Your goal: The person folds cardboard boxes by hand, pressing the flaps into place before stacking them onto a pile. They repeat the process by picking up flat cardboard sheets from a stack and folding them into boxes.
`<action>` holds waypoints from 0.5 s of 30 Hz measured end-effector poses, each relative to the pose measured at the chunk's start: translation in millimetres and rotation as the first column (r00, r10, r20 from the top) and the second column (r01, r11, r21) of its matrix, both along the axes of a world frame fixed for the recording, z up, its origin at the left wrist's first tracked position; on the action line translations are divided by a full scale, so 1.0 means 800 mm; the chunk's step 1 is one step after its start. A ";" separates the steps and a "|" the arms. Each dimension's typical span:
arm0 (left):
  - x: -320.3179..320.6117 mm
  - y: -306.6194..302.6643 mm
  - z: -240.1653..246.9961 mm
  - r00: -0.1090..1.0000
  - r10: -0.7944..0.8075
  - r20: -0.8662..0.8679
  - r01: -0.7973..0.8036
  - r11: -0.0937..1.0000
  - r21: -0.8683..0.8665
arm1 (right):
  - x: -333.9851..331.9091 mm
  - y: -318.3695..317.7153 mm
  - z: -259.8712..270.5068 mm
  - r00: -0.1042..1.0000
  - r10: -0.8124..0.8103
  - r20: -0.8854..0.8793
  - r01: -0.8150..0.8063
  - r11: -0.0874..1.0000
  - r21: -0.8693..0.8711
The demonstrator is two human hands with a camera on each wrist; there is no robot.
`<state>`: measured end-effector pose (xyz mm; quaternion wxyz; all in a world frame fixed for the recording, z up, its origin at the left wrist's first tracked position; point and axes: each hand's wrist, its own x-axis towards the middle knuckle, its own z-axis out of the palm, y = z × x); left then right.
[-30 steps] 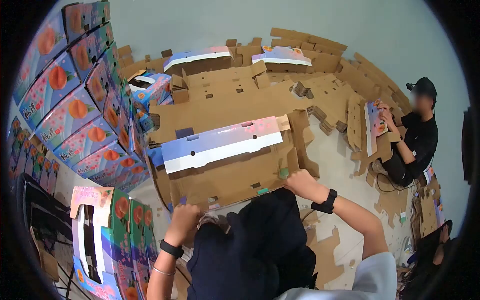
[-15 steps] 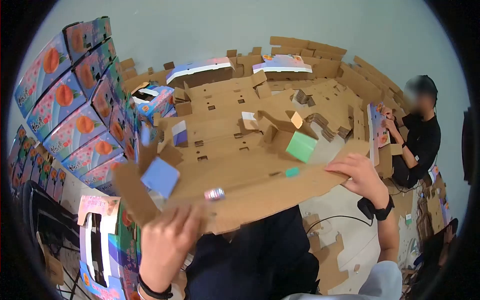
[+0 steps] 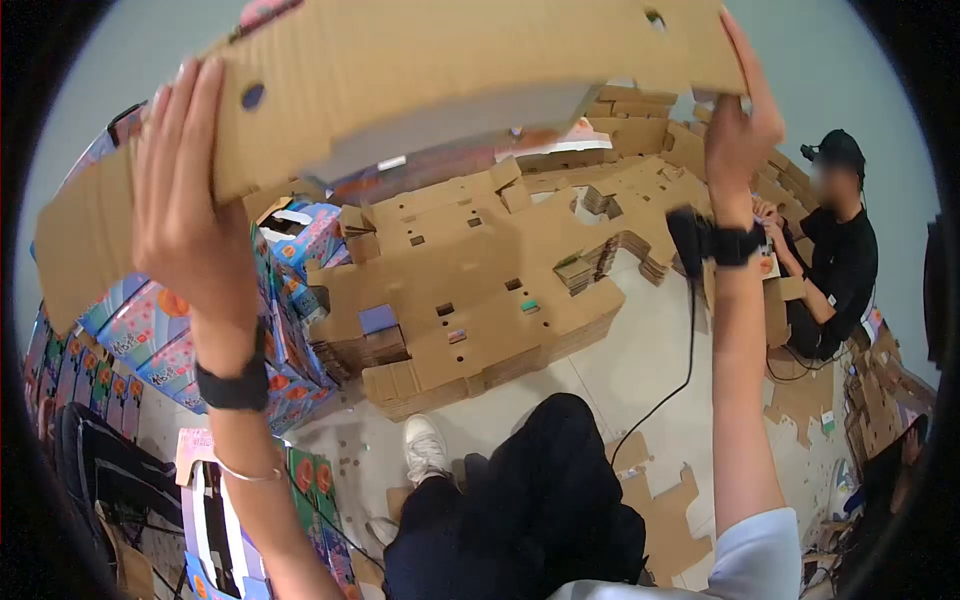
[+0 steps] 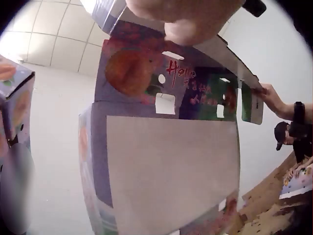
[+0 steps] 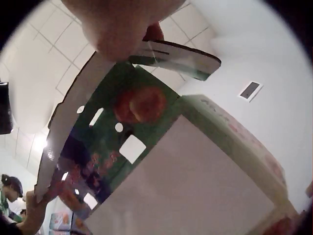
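Both hands hold a part-folded cardboard carton up at the top of the head view, its plain brown side towards me. My left hand grips its left end, fingers laid along the brown board. My right hand holds the right end by the edge. From below, the left wrist view shows the carton's printed outside, with a peach picture, lettering, cut-out holes and a large pale panel. Similar print with a green end appears in the right wrist view.
Below lies a stack of flat cardboard blanks. Printed peach boxes are piled at the left, and another box with a handle opening stands nearer. At the right a seated person handles a carton. Cardboard scraps litter the floor.
The carton has risen from the stack in front of my lap to above it, tilting so its underside faces away. Both hands have gone up with it, and the stack below now shows.
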<state>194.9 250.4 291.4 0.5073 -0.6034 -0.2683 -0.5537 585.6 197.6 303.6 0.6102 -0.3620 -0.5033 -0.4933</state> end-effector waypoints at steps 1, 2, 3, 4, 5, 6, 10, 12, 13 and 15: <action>0.000 -0.002 -0.015 1.000 -0.004 0.013 0.003 0.998 0.060 | 0.006 0.000 -0.017 0.995 -0.021 0.099 0.021 1.000 0.008; 0.002 -0.001 -0.049 1.000 0.020 0.011 -0.019 0.998 -0.054 | 0.013 0.000 -0.038 0.979 -0.045 0.197 0.043 0.999 0.014; 0.006 0.011 -0.092 1.000 -0.007 0.000 0.007 0.990 -0.143 | 0.022 0.005 -0.068 0.974 -0.110 0.198 0.128 0.989 -0.080; 0.015 0.011 -0.139 0.997 0.065 -0.039 -0.074 0.938 -0.338 | 0.033 0.014 -0.108 0.963 -0.176 0.204 0.212 0.962 -0.172; 0.015 0.005 -0.144 0.999 -0.001 -0.035 -0.013 0.917 -0.398 | 0.039 0.017 -0.150 0.965 -0.181 0.189 0.240 0.902 -0.358; 0.030 0.022 -0.246 0.984 0.012 -0.176 -0.118 0.785 -0.608 | 0.045 0.022 -0.194 0.966 -0.189 0.177 0.255 0.808 -0.531; 0.038 0.049 -0.451 0.901 -0.085 -0.426 -0.357 0.413 -0.838 | 0.088 0.070 -0.384 0.973 -0.157 0.170 0.213 0.321 -0.923; 0.023 0.068 -0.499 0.895 -0.092 -0.436 -0.392 0.305 -0.868 | 0.088 0.085 -0.454 0.937 -0.129 0.324 0.333 0.058 -0.941; 0.015 0.073 -0.511 0.891 -0.059 -0.451 -0.411 0.318 -0.854 | 0.087 0.086 -0.481 0.922 -0.034 0.385 0.386 0.070 -0.920; 0.006 0.081 -0.523 0.886 -0.021 -0.463 -0.434 0.314 -0.844 | 0.058 0.090 -0.503 0.935 0.010 0.356 0.351 0.130 -0.927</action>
